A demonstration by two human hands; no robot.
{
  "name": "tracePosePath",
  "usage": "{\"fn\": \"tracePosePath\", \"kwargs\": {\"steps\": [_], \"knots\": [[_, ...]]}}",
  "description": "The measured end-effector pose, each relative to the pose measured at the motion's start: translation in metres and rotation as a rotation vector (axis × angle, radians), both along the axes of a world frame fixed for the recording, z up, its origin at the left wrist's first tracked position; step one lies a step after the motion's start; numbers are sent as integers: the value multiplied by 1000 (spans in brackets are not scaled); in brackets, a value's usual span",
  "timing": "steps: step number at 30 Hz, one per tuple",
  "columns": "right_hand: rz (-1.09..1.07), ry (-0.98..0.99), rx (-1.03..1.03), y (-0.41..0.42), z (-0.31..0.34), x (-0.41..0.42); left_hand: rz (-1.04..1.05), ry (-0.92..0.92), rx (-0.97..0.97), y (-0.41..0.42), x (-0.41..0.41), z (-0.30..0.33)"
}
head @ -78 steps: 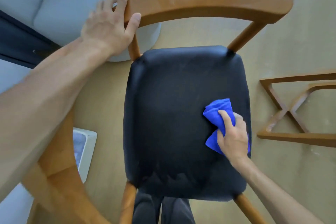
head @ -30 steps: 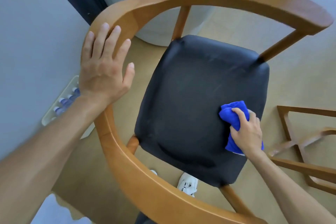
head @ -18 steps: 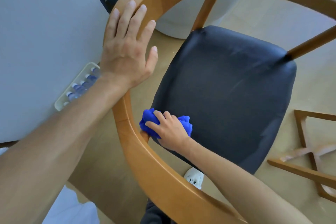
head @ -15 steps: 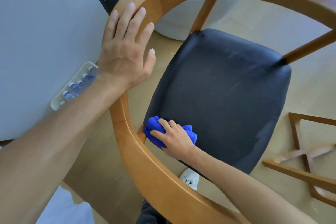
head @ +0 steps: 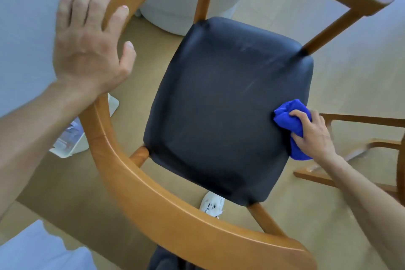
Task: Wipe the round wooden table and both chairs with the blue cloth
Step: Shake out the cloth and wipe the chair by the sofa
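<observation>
A wooden chair with a curved backrest rail (head: 166, 210) and a black padded seat (head: 223, 105) fills the view from above. My left hand (head: 87, 46) lies flat on the rail at the upper left, fingers straight. My right hand (head: 313, 136) grips a bunched blue cloth (head: 289, 118) and presses it against the seat's right edge.
A wooden cross-shaped frame (head: 359, 155) stands on the beige floor to the right. A white rounded seat (head: 179, 11) sits behind the chair, a white tray with small items (head: 72, 138) lies at the left by the wall, and a white shoe (head: 212, 204) shows under the seat.
My right hand has carried the cloth from the seat's left edge near the rail across to its right edge. My left hand stays on the rail.
</observation>
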State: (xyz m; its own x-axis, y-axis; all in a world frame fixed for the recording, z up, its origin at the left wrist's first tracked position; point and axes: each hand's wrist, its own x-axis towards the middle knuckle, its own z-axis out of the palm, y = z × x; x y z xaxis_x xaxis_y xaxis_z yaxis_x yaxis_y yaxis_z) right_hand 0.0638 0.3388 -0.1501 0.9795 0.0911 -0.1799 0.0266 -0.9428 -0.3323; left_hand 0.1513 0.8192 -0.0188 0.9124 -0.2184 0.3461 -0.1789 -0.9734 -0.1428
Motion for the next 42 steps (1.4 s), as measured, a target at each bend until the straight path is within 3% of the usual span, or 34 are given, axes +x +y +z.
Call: {"fn": "tracePosePath", "kwargs": {"steps": [2, 4, 9, 11, 13, 15, 18, 19, 20, 22, 26, 31, 33, 36, 38, 42], "knots": [[-325, -6, 138, 18, -7, -16, 12, 0, 5, 0, 0, 1], [-355, 4, 203, 36, -7, -52, 20, 24, 4, -4, -1, 4], [450, 250, 181, 51, 9, -143, 57, 98, 60, -9, -3, 14], [778, 218, 86, 49, 14, -117, 58, 108, 69, -10, -4, 14], [964, 106, -27, 44, 14, -76, 63, 108, 77, -10, -3, 13], [747, 16, -13, 36, 10, -29, 61, 104, 80, -9, -3, 13], [-147, -8, 97, 32, -1, 58, 66, 92, 86, -9, -3, 12], [-392, 38, 143, 38, -3, 85, 63, 87, 84, -9, -2, 12], [-486, 66, 171, 54, -5, 103, 61, 85, 81, -9, -2, 11], [-327, 26, 156, 107, -7, 107, 60, 82, 78, -9, -1, 10], [92, 50, 150, 214, -6, 37, 61, 83, 68, -7, -2, 11], [355, 130, 113, 220, 0, 11, 64, 91, 60, -10, -2, 14], [221, 265, 257, 205, 10, 20, 69, 104, 64, -10, -2, 15], [-178, 342, 459, 176, 30, 41, 72, 125, 60, -10, -2, 16], [-286, 192, 389, 157, 47, 55, 72, 134, 54, -11, -1, 16], [-206, -255, 11, 139, 66, 69, 73, 141, 69, -12, -2, 18]]}}
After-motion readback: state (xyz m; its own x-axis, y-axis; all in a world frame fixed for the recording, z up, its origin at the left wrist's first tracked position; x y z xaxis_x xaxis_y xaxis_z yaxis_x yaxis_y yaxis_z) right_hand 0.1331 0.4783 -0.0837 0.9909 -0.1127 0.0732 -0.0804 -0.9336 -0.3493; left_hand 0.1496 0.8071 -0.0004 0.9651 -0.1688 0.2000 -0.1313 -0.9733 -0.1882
